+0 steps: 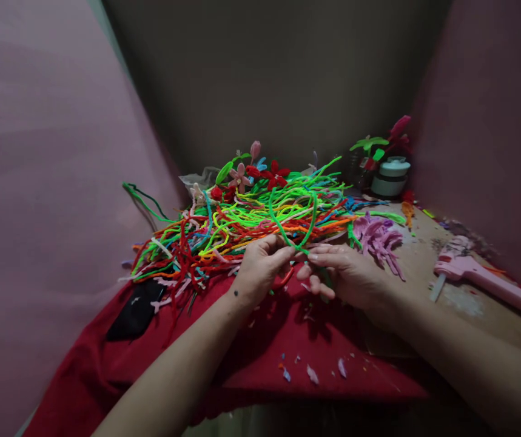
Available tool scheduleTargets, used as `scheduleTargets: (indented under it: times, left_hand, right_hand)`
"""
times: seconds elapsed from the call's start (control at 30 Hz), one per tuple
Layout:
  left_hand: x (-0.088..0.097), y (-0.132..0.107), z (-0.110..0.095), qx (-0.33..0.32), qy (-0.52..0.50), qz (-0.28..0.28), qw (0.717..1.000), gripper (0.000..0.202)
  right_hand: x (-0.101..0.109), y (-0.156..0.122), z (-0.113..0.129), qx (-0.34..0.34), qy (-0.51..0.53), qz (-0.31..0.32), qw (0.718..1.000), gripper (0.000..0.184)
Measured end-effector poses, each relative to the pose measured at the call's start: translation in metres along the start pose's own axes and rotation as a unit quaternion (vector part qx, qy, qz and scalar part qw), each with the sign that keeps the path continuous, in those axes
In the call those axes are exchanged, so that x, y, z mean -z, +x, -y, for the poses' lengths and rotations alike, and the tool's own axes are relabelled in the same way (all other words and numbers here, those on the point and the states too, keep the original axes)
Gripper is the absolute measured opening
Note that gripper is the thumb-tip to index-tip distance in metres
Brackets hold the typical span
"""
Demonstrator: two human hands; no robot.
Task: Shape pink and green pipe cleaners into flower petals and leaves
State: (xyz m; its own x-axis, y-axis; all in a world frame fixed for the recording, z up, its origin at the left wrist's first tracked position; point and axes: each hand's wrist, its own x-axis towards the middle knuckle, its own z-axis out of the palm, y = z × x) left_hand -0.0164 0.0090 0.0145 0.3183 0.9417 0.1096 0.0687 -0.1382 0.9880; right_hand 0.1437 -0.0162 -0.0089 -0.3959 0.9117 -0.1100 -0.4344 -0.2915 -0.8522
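A bright green pipe cleaner [313,220] is bent so that two strands rise and spread from a crossing between my fingertips. Whether the strands join at the top is hard to tell against the similar green behind. My left hand [260,267] pinches the crossing from the left, thumb and forefinger together. From the other side my right hand [349,273] pinches it too, its lower fingers curled loosely beneath. Just beyond both hands lies a large heap of loose pipe cleaners [224,227] in green, red, orange, yellow and blue.
A pink hot glue gun [483,276] lies at the right, beside pink-purple fuzzy pieces [376,240]. A black phone [133,312] rests on the red cloth [287,364] at left. Finished fuzzy flowers [275,176] and a lidded jar [390,177] stand at the back.
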Motion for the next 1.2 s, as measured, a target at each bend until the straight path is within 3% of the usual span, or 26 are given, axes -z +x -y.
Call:
scheduleTargets:
  times: [0.4,0.57,0.73,0.83,0.9,0.97,1.07,1.13,1.2]
  left_hand:
    - [0.015,0.011,0.006,-0.023,0.009,-0.082,0.996,0.017]
    - [0.016,0.009,0.002,-0.027,0.041,-0.044,0.998,0.021]
    - [0.012,0.003,-0.001,0.026,0.054,0.065,0.996,0.018]
    - [0.006,-0.001,0.001,0.019,0.088,0.067,0.994,0.017]
    - [0.002,-0.003,0.005,-0.039,0.164,0.036,0.985,0.015]
    - [-0.001,-0.005,0.009,-0.146,0.287,0.006,0.947,0.013]
    - [-0.001,-0.007,0.016,-0.296,0.480,-0.006,0.826,0.019]
    - [0.001,-0.007,0.017,-0.351,0.562,-0.004,0.749,0.021]
    - [0.001,-0.008,0.016,-0.385,0.611,-0.005,0.692,0.020]
  right_hand:
    - [0.004,-0.002,-0.004,-0.090,-0.001,0.072,0.993,0.019]
    - [0.001,-0.005,-0.005,-0.081,-0.033,0.115,0.990,0.026]
    - [-0.007,-0.003,-0.003,-0.006,-0.082,0.008,0.997,0.016]
    - [-0.008,-0.001,-0.006,0.010,-0.107,-0.044,0.993,0.020]
    - [-0.008,0.000,-0.009,0.010,-0.108,-0.053,0.993,0.022]
    - [-0.008,0.000,-0.010,0.015,-0.098,-0.042,0.994,0.019]
    - [-0.008,-0.001,-0.010,0.029,-0.056,-0.032,0.997,0.015]
    - [-0.006,-0.001,-0.008,0.012,-0.019,-0.021,1.000,0.015]
    - [-0.004,0.000,-0.005,-0.024,0.019,0.004,1.000,0.018]
